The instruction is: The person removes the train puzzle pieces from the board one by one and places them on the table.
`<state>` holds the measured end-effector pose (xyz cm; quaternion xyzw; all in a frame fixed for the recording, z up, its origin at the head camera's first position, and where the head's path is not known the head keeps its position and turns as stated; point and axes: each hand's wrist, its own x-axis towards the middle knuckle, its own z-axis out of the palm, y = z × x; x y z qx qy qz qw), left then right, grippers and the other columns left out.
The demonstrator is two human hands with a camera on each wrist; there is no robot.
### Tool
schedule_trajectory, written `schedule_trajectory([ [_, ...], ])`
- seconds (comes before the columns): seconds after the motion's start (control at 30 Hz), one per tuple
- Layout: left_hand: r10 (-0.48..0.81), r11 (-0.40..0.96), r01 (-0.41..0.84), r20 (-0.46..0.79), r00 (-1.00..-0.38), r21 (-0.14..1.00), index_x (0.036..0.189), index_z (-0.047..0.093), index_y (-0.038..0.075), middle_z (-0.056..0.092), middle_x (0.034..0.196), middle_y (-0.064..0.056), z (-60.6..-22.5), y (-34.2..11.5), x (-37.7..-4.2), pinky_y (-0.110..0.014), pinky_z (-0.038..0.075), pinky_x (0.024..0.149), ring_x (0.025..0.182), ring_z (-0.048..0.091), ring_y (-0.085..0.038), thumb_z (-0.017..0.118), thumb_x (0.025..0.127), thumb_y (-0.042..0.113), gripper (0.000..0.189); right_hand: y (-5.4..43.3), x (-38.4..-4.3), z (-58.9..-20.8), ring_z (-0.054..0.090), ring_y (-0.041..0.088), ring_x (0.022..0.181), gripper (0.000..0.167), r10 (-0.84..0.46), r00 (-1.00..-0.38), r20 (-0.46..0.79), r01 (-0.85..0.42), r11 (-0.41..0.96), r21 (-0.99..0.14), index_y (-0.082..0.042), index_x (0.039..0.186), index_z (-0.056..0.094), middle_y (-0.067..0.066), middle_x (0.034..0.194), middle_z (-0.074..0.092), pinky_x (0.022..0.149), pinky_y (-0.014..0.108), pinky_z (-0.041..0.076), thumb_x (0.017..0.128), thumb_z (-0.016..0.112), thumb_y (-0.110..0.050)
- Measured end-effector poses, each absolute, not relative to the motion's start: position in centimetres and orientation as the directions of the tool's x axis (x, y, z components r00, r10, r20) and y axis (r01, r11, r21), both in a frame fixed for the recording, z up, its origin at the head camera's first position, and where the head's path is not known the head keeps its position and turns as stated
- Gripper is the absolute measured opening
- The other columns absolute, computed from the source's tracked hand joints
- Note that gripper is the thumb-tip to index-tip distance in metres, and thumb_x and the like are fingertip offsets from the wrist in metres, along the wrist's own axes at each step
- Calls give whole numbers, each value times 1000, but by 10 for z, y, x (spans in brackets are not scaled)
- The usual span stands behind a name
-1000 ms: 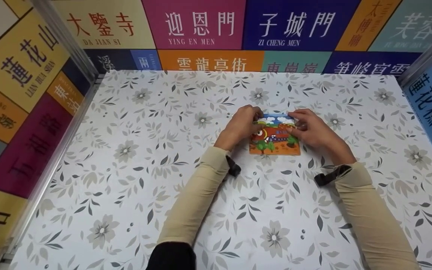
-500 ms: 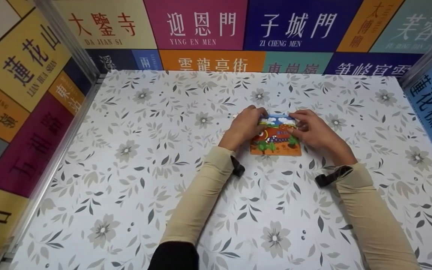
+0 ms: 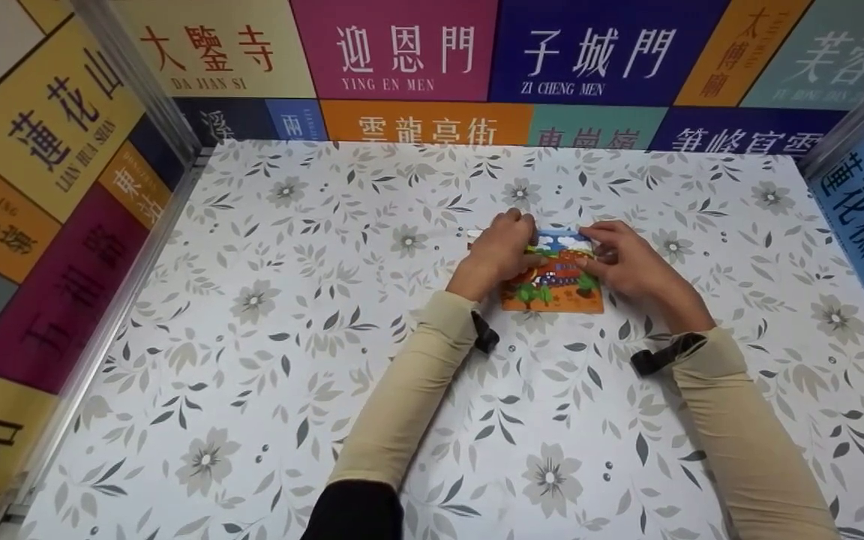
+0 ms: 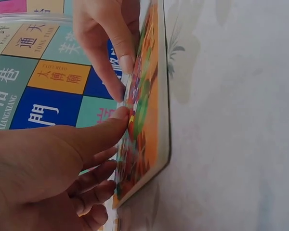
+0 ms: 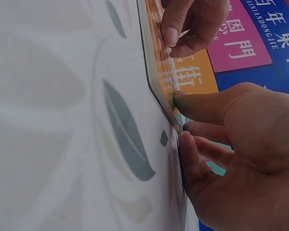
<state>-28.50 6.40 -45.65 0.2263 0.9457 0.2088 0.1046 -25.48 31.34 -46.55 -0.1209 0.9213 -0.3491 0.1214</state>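
Note:
A thin square picture board (image 3: pixel 552 292), with a red cartoon train, green bushes and a blue sky printed on it, lies flat on the table. My left hand (image 3: pixel 501 251) covers its left side, thumb tip on the printed face and fingers bent toward the far edge. Whether it pinches anything there I cannot tell. My right hand (image 3: pixel 627 259) grips the board's right side, with the thumb (image 5: pixel 197 106) on top and fingers at the edge. A small coloured edge (image 3: pixel 472 237) shows just left of my left hand; the hand hides the rest.
White floral cloth (image 3: pixel 289 375) covers the table. Panels with large Chinese characters (image 3: pixel 402 52) stand along its back, left (image 3: pixel 49 135) and right (image 3: pixel 863 217) sides. A black strap with a small camera sits on each wrist.
My left hand has slid a little to the right across the board, covering the train's face and exposing the small coloured edge behind it. My right hand and the board stay nearly in place.

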Motion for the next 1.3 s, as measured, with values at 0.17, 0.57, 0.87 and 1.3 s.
schedule_trajectory([
  [0.17,492,799,410,-86,-866,440,132,63,16,56,136,-3,-458,65,-287,-37,52,107,124,55,-19,74,102,46,44,313,-255,-467,54,47,135,62,-305,-943,-129,-143,727,-672,-1,164,44,25,167,34,116,63,46,109,67,-18],
  [0.57,507,819,456,-67,-859,349,129,70,16,70,125,1,-453,75,-289,-39,56,101,113,65,-16,79,100,41,39,313,-254,-468,53,47,136,63,-301,-945,-131,-137,724,-676,-4,164,45,23,168,34,116,64,46,108,68,-20],
  [0.87,555,769,482,-65,-829,421,145,65,20,64,134,-3,-457,69,-292,-40,54,106,120,60,-18,77,103,35,46,313,-255,-469,52,44,137,62,-271,-950,-153,-99,729,-678,-7,164,46,19,169,34,118,62,45,108,68,-22],
  [1.3,578,724,488,-43,-815,487,148,67,14,58,142,-9,-460,65,-295,-38,48,112,129,53,-23,78,102,32,50,315,-253,-468,55,46,134,61,-326,-939,-105,-169,709,-684,-1,164,43,23,166,35,114,62,48,109,66,-17],
])
